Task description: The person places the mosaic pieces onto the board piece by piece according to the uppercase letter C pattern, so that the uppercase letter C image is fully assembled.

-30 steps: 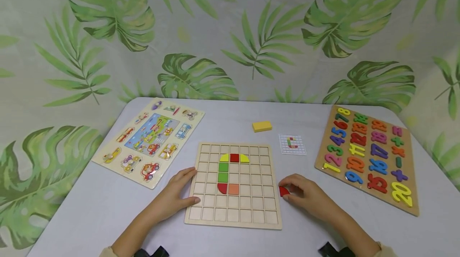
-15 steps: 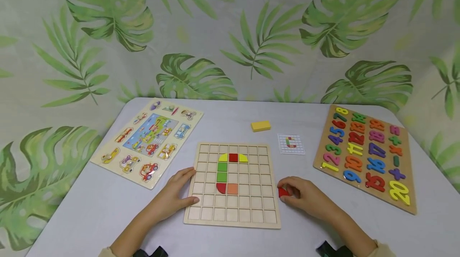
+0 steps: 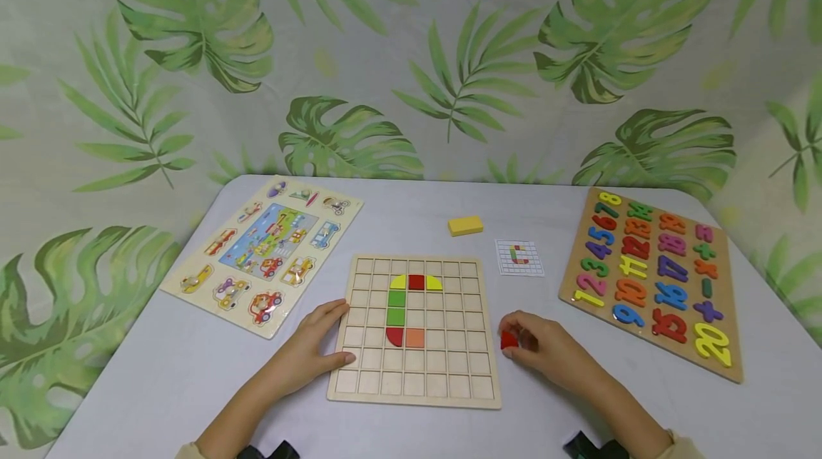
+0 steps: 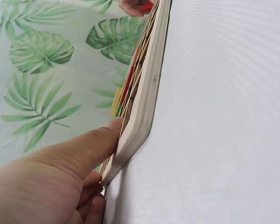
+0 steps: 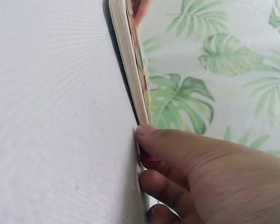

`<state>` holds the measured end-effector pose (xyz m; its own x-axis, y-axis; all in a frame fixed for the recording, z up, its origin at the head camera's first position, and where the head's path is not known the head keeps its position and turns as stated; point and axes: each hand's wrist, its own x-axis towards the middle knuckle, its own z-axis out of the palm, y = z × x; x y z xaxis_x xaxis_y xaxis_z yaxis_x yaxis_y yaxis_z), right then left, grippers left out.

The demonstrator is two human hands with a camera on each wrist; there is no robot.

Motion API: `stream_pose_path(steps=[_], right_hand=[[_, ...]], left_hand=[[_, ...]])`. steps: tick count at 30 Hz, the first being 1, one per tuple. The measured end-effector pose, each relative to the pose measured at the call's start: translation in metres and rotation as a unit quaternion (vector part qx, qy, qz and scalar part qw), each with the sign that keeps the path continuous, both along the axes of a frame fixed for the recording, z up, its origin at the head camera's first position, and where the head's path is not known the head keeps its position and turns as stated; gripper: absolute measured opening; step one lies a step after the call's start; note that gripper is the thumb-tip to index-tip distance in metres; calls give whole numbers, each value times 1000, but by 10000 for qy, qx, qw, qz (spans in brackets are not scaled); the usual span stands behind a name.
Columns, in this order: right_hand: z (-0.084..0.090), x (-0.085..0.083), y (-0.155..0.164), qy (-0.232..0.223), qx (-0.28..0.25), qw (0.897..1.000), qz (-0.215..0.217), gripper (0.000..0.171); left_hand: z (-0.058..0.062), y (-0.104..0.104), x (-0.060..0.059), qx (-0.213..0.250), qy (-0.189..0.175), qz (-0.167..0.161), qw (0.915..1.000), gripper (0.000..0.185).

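Head: left hand (image 3: 307,353) flat against left edge of wooden grid board (image 3: 416,380), thumb on its frame, fingers relaxed. Right hand (image 3: 546,348) pinches red piece (image 3: 509,340) on the table just right of the board.
Left wrist: thumb (image 4: 91,147) presses board edge (image 4: 144,107).
Right wrist: curled fingers (image 5: 172,147) around red piece (image 5: 149,159), beside board edge (image 5: 127,56).

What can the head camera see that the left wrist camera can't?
Only the head view shows the number puzzle, the vehicle puzzle, the yellow block, the pattern card and the coloured pieces as a shape in the grid. Only the left wrist view shows the grid board's thin side edge close up. Both show the grid board, the left hand touching it and the right hand pinching a red piece.
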<state>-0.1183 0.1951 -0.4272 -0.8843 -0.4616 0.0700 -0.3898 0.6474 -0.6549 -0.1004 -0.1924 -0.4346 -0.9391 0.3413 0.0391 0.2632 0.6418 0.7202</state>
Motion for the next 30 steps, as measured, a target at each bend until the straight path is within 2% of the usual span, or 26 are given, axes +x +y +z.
stream_pose_path(steps=[9,14,16,20,24,27,30], right_hand=[[4,1,1,-442,-744,9962,51,25],[13,-1,-6,-1172,-1442,9826,13,27],[19,-2,-13,-1317,-1574,9787,7,29],[28,-4,-32,-1439,-1792,9732,87,31],[32,-6,-53,-1612,-2155,9630,176,29],[31,-6,-68,-1743,-2361,9557,239,29],[28,-7,-79,-1813,-2380,9539,248,31]], left_hand=[[-1,-1,0,30,-5,9,10000,80],[-1,-3,-1,18,-33,14,10000,80],[-2,-3,-1,21,-14,9,10000,80],[-3,-2,-1,34,-1,-5,10000,79],[-3,-2,-1,32,-8,-6,10000,80],[-3,-2,-1,33,-21,13,10000,80],[-3,-1,-1,34,-19,28,10000,80]])
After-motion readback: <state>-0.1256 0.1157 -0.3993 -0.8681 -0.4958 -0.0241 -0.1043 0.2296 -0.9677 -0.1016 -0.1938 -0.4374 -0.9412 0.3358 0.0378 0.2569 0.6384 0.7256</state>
